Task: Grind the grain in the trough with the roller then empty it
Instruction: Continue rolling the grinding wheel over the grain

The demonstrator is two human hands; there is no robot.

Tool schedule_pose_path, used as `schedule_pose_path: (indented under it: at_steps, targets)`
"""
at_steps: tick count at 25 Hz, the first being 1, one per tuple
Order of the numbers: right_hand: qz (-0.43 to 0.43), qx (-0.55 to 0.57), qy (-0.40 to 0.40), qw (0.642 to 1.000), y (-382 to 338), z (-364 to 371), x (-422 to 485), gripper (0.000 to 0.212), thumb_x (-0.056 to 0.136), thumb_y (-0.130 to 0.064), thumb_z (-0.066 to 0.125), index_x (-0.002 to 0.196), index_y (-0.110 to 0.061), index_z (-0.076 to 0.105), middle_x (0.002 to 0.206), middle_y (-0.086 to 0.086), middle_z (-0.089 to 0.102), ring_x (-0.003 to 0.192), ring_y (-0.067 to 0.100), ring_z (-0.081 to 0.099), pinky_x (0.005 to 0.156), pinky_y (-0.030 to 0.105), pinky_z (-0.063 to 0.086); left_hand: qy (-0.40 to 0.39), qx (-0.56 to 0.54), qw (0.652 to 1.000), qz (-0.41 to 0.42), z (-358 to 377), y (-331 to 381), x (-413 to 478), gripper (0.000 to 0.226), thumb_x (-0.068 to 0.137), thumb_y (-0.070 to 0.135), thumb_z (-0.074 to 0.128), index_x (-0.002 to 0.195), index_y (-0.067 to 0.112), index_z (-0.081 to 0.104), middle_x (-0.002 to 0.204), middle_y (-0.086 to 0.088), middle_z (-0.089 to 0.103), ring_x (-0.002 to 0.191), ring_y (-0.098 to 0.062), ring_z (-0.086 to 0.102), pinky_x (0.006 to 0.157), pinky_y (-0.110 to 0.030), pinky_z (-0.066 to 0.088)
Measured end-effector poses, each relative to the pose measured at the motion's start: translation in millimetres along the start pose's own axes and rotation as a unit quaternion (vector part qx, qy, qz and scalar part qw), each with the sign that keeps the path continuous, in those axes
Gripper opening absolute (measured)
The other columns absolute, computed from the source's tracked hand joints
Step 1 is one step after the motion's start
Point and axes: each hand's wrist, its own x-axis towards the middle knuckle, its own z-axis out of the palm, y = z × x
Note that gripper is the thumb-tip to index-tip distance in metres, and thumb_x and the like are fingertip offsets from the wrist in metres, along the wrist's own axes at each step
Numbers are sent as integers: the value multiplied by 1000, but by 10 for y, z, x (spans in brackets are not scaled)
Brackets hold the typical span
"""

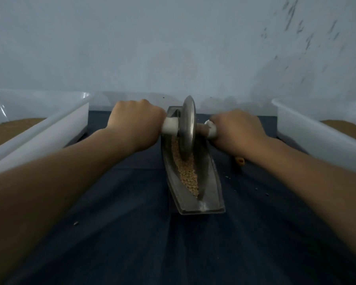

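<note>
A narrow boat-shaped metal trough (213, 194) lies lengthwise on the dark blue cloth, pointing away from me. Pale crushed grain (188, 173) fills its groove. A metal disc roller (187, 124) stands upright in the groove towards the far end, its edge in the grain. White handles stick out on both sides of the disc. My left hand (135, 120) grips the left handle. My right hand (237, 128) grips the right handle, with only the handle's inner end showing.
A white plastic tub (49, 128) with brown grain stands at the left, and another white tub (317, 136) with grain at the right. A small orange-brown piece (240, 161) lies by my right wrist. Scattered crumbs dot the cloth. A pale wall rises just behind.
</note>
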Motion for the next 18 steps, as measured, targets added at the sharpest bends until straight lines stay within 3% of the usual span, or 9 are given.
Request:
schedule_pose_path:
  at_steps: [3, 5, 6, 8, 10, 13, 15, 18]
  targets:
    - [-79, -40, 137, 987, 101, -133, -583, 20, 72, -44, 53, 66, -29, 41, 49, -12, 37, 41, 9, 37, 41, 19, 23, 87, -6, 993, 84, -102, -93, -417, 28, 71, 35, 72, 71, 33, 44, 58, 8, 19, 46, -17, 24, 45, -22, 18]
    - [-110, -51, 184, 975, 138, -214, -698, 23, 67, -46, 49, 64, -29, 34, 44, -13, 26, 36, 4, 24, 41, 14, 16, 124, -24, 988, 84, -107, -160, -521, 30, 61, 35, 75, 66, 31, 45, 56, 9, 16, 42, -15, 17, 49, -15, 10]
    - [-105, -72, 176, 976, 128, -203, -640, 24, 67, -45, 50, 62, -30, 32, 44, -13, 25, 36, 3, 23, 41, 13, 16, 118, -24, 990, 68, -44, -142, -482, 29, 61, 35, 75, 65, 31, 46, 55, 9, 18, 41, -15, 16, 50, -14, 9]
    - [-73, -115, 117, 984, 46, -110, -355, 24, 76, -40, 59, 63, -31, 40, 52, -11, 40, 43, 11, 39, 42, 20, 30, 76, -12, 997, 7, 121, -44, -360, 24, 69, 31, 74, 67, 27, 50, 52, 5, 30, 37, -18, 26, 47, -18, 14]
    - [-11, -91, 49, 995, -56, -64, 49, 7, 84, -33, 67, 81, -31, 61, 73, -3, 53, 65, 21, 54, 56, 29, 41, 74, -34, 995, -61, 265, 55, -122, 11, 84, 27, 66, 80, 22, 57, 65, -4, 54, 54, -30, 54, 49, -29, 28]
    - [-9, -86, 35, 996, -137, -116, 307, 6, 87, -28, 67, 91, -25, 66, 76, 0, 48, 70, 24, 50, 62, 30, 39, 23, -69, 992, -104, 292, 58, 38, 6, 92, 27, 58, 93, 21, 61, 82, -7, 62, 73, -33, 62, 57, -34, 37]
    - [-49, -78, 25, 995, -93, -200, 114, 13, 87, -34, 64, 78, -27, 59, 70, -2, 50, 63, 19, 51, 55, 28, 40, 9, -89, 994, -66, 243, -3, -141, 7, 90, 31, 59, 86, 25, 58, 74, 0, 55, 63, -26, 55, 56, -33, 37]
    - [-95, -67, 54, 992, 64, -245, -369, 17, 67, -41, 59, 57, -32, 48, 48, -13, 46, 42, 7, 44, 40, 18, 29, 109, -58, 992, 34, 20, -74, -545, 29, 70, 31, 66, 67, 30, 37, 54, 12, 21, 42, -7, 12, 46, -18, 16]
